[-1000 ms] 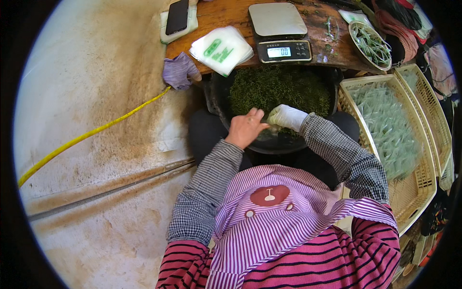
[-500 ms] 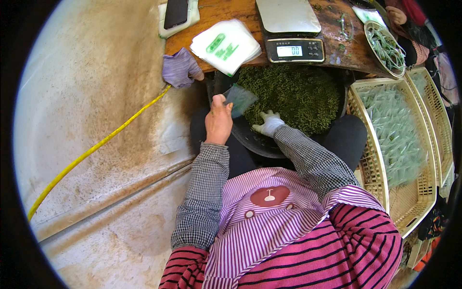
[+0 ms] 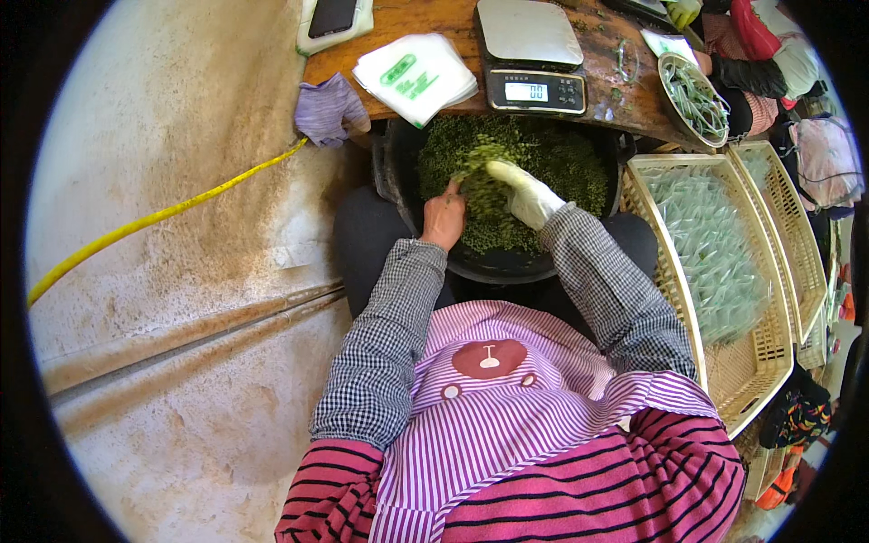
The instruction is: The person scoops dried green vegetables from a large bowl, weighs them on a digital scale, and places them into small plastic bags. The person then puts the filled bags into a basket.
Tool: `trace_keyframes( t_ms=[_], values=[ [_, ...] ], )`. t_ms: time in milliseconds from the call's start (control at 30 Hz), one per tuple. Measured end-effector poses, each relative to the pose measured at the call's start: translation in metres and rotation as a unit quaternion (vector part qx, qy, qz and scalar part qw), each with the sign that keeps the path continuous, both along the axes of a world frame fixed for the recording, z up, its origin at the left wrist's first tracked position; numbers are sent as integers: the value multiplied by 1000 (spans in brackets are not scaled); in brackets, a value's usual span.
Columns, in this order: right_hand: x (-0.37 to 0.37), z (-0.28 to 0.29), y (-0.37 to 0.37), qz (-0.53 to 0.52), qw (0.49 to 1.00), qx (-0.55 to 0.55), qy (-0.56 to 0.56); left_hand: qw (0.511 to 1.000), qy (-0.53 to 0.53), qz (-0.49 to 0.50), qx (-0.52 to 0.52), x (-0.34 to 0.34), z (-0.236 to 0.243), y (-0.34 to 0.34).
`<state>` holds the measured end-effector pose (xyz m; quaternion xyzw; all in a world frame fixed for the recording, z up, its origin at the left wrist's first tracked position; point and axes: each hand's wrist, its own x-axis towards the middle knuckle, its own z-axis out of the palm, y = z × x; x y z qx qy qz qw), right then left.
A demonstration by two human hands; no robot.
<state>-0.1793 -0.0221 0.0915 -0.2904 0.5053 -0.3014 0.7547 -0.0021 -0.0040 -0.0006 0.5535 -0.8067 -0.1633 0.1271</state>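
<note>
Head view: a striped apron lies nearest the camera. Beyond it, the bare left hand is at the near-left side of the greens; whether it grips anything cannot be told. The white-gloved right hand is closed on a blurred clump of greens. The greens fill a black tub below the edge of the table, which carries white bags and a scale.
</note>
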Motion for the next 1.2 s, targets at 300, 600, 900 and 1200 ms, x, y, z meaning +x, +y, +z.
trace_keyframes(
  t_ms=[300, 600, 900, 1200],
  values=[
    [1, -61, -13, 150, 918, -129, 343, 994, 72, -79, -9, -2, 12, 13],
    [-14, -76, -6, 2, 983, 22, 180, 992, 87, -76, -50, 0, -2, 15],
    [54, -107, 32, 349, 752, 2, 560, 976, 186, 111, -25, -2, 8, 9],
    [13, -189, 36, -65, 987, 57, 138, 978, 192, 80, -18, -11, 2, 2]
  ],
)
